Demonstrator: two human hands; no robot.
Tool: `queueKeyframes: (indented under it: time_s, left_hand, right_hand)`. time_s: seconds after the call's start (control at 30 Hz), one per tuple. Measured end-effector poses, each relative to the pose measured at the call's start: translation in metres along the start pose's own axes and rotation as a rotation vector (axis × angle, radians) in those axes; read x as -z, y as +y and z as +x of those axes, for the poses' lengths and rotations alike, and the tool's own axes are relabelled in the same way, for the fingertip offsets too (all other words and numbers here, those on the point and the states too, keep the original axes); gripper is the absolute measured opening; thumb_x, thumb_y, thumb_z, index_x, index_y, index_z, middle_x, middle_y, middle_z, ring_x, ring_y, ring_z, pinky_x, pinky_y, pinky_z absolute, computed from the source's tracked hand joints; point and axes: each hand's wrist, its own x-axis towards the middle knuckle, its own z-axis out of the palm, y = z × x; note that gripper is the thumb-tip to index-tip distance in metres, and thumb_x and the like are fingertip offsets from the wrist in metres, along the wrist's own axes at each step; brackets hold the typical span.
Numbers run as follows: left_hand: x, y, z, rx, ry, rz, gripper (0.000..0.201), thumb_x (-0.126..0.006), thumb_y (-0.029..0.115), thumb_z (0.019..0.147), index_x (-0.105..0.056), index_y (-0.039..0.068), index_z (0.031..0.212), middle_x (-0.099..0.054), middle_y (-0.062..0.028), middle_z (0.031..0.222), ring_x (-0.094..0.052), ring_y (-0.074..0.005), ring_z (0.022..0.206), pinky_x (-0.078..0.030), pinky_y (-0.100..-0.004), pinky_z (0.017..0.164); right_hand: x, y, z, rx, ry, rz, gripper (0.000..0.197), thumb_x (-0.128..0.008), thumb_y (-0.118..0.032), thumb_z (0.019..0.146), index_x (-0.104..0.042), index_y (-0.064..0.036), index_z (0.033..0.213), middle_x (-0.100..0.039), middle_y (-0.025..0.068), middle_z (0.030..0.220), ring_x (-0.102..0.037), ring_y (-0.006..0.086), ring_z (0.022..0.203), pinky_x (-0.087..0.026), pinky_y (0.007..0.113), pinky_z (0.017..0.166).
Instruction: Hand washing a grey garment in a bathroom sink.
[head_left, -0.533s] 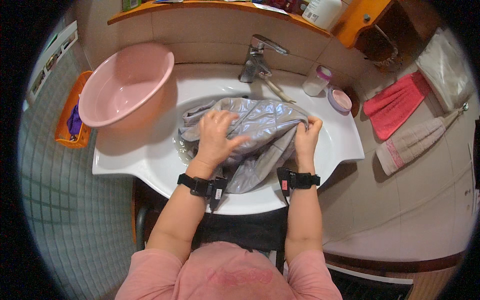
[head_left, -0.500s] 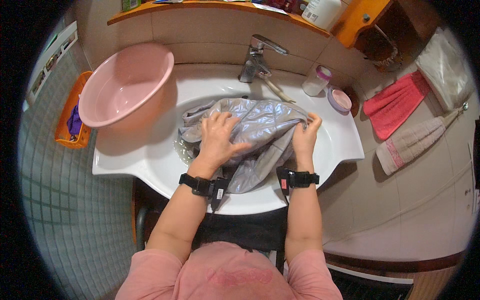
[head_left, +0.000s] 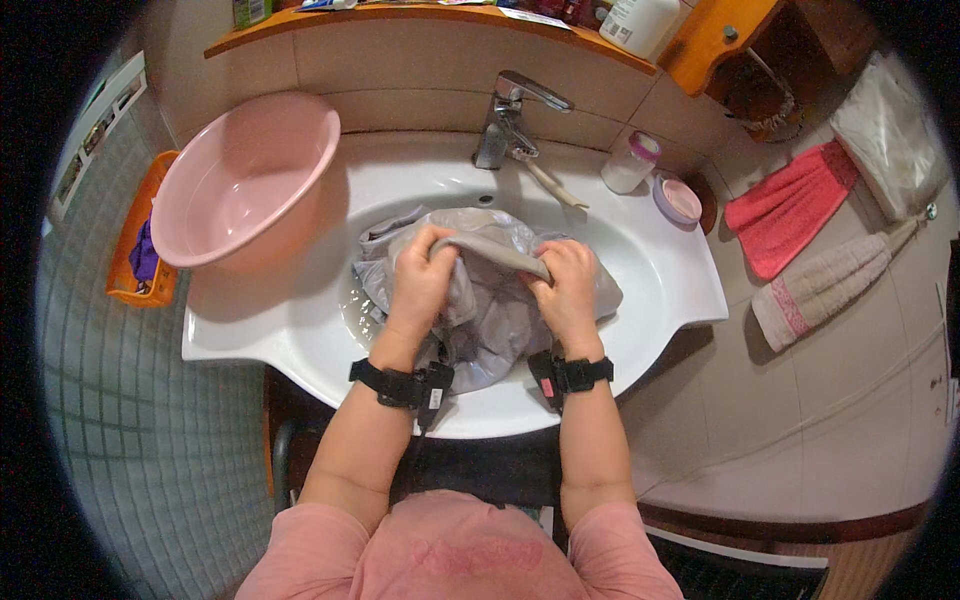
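Note:
A wet, shiny silver-grey garment [head_left: 490,320], perhaps a padded jacket, lies bunched in the white washbasin [head_left: 290,310]. My left hand [head_left: 422,280] is closed on one end of a grey folded edge of it. The other end of that edge is pinched in my right hand [head_left: 568,282], so a strip stretches between the two hands above the rest of the cloth. Some sudsy water shows at the basin's left side. Behind the garment stands a chrome tap [head_left: 508,120] with a pale hose [head_left: 550,182] on its spout.
A pink plastic tub [head_left: 245,180] rests tilted on the left counter, beside an orange basket [head_left: 140,270]. At the back right are a pink-lidded jar [head_left: 630,165] and a soap dish [head_left: 678,200]. A wooden shelf [head_left: 430,16] runs above; towels [head_left: 790,205] hang at right.
My left hand has gone from lying spread on the garment to gripping its edge. My right hand has moved left and nearer. The smooth shiny face has folded over, showing a duller grey side.

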Motion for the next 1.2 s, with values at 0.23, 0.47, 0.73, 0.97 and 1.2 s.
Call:
queueKeyframes:
  time_s: [0.23, 0.47, 0.73, 0.97, 1.2]
  left_hand:
    - [-0.011, 0.002, -0.004, 0.273, -0.05, -0.946, 0.021, -0.044, 0.004, 0.083, -0.046, 0.006, 0.105, -0.05, -0.0054, 0.098, -0.05, -0.0139, 0.088, -0.042, -0.0259, 0.078]
    - [-0.019, -0.031, -0.008, 0.284, 0.016, -0.608, 0.039, -0.049, 0.043, 0.088, -0.046, 0.007, 0.102, -0.049, -0.0021, 0.089, -0.045, -0.0107, 0.081, -0.041, -0.0268, 0.072]
    - [-0.025, -0.005, -0.014, 0.709, -0.055, -0.597, 0.049, -0.042, 0.044, 0.09, -0.047, 0.005, 0.119, -0.052, -0.0073, 0.112, -0.047, -0.0177, 0.103, -0.036, -0.03, 0.089]
    - [-0.018, -0.048, -0.013, 0.493, -0.201, -0.67, 0.032, -0.041, 0.033, 0.093, -0.051, 0.005, 0.105, -0.054, -0.0037, 0.094, -0.05, -0.0136, 0.088, -0.041, -0.0291, 0.079]
    - [-0.023, -0.018, -0.018, 0.433, -0.103, -0.524, 0.028, -0.042, 0.033, 0.092, -0.052, 0.007, 0.096, -0.052, -0.0012, 0.086, -0.05, -0.0111, 0.079, -0.042, -0.0257, 0.072]
  right_hand:
    - [-0.039, -0.047, 0.008, -0.417, 0.087, 0.506, 0.021, -0.052, -0.008, 0.071, -0.046, 0.0008, 0.09, -0.056, 0.0225, 0.089, -0.053, 0.0406, 0.083, -0.042, 0.043, 0.073]
    - [-0.035, -0.079, 0.001, -0.236, 0.258, 0.518, 0.025, -0.057, -0.016, 0.074, -0.047, -0.0044, 0.093, -0.057, 0.0211, 0.083, -0.056, 0.0388, 0.079, -0.044, 0.042, 0.066]
    - [-0.043, -0.055, 0.008, -0.276, -0.133, 0.062, 0.023, -0.043, -0.029, 0.087, -0.049, -0.0065, 0.084, -0.057, 0.0204, 0.069, -0.055, 0.0404, 0.064, -0.042, 0.05, 0.055]
    - [-0.036, -0.082, -0.004, 0.05, -0.002, 0.222, 0.019, -0.047, -0.024, 0.086, -0.048, -0.0067, 0.081, -0.055, 0.0193, 0.059, -0.054, 0.0392, 0.055, -0.04, 0.048, 0.049]
    - [-0.048, -0.063, 0.008, -0.195, -0.022, 0.017, 0.016, -0.047, -0.023, 0.086, -0.049, -0.0077, 0.082, -0.055, 0.0168, 0.056, -0.054, 0.0374, 0.052, -0.041, 0.047, 0.049]
